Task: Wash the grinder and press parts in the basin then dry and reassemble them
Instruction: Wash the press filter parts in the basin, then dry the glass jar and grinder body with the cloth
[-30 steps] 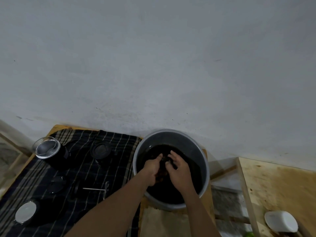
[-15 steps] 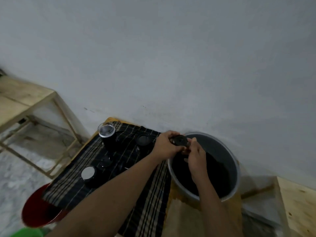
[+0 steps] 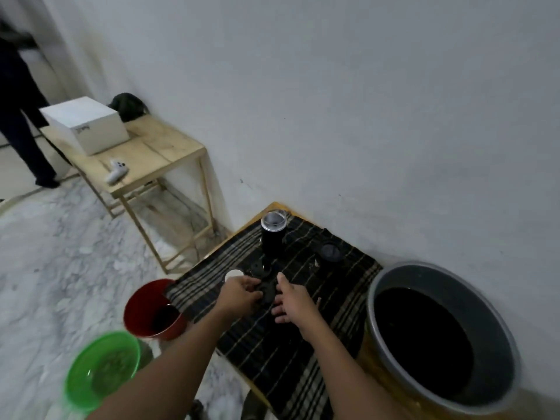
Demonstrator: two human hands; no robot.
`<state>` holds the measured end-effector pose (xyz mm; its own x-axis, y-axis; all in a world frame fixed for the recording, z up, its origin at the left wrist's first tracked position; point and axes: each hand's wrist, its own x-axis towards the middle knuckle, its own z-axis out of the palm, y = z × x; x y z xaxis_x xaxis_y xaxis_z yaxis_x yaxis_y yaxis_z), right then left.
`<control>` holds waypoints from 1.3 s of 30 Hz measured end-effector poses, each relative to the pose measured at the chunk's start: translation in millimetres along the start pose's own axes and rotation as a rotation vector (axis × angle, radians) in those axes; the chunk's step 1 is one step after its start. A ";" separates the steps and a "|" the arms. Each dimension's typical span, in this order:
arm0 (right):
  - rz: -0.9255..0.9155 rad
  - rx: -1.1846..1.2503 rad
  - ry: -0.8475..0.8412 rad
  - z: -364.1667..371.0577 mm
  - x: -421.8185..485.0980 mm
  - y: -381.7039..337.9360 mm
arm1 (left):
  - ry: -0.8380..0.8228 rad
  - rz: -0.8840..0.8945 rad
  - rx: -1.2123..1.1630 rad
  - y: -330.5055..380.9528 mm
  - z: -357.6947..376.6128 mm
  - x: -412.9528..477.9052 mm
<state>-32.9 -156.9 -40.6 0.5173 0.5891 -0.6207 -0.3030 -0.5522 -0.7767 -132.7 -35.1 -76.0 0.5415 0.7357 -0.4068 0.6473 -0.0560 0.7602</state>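
A small black round part [image 3: 267,294] lies on the dark plaid cloth [image 3: 272,347], and my left hand [image 3: 241,295] holds it with curled fingers. My right hand [image 3: 291,303] hovers just right of the part with fingers spread, holding nothing. The grey basin [image 3: 375,287] of dark water stands at the right, apart from both hands. Further back on the cloth are a black cylinder with a clear top [image 3: 272,236], a black round lid [image 3: 331,251] and a pale disc [image 3: 234,274] by my left hand.
A red bucket [image 3: 151,312] and a green bowl [image 3: 101,369] stand on the marble floor to the left of the cloth. A wooden table [image 3: 169,153] with a white box [image 3: 86,127] stands further left; a person's legs [image 3: 21,131] show beside it.
Both hands came out of the basin and moved left over the cloth. The black part went with them and now sits on the cloth; my right hand has let go.
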 end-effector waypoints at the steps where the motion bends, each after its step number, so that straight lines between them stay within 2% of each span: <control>1: 0.025 -0.006 -0.025 4.7 4.0 3.0 | 0.013 -0.027 0.001 -10.5 1.9 0.8; 8: 0.208 0.133 -0.181 28.1 16.3 8.4 | 0.064 -0.121 -0.040 -50.6 13.0 6.5; 16: 0.198 0.195 -0.164 35.9 30.8 14.4 | 0.065 -0.151 0.055 -69.1 20.0 13.5; 22: 0.202 0.192 -0.167 37.4 35.3 15.3 | 0.059 -0.097 0.142 -71.1 16.3 17.4; 27: 0.044 0.156 -0.028 18.4 31.7 3.3 | 0.151 -0.055 0.190 -53.6 10.3 7.4; 32: -0.198 -0.095 0.175 -26.7 4.9 7.4 | 0.212 0.159 0.256 1.5 28.9 -16.9; 35: -0.218 -0.194 0.319 -61.5 -21.3 39.8 | 0.102 0.341 0.308 30.6 70.5 -31.6; 39: -0.141 -0.318 0.480 -90.1 -57.0 116.0 | -0.199 0.537 0.454 33.6 142.0 -56.5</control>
<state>-25.4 -307.7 -85.7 0.8617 0.3782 -0.3384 0.0116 -0.6813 -0.7319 -65.3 -174.4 -99.5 0.9061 0.3939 -0.1545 0.4004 -0.6804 0.6138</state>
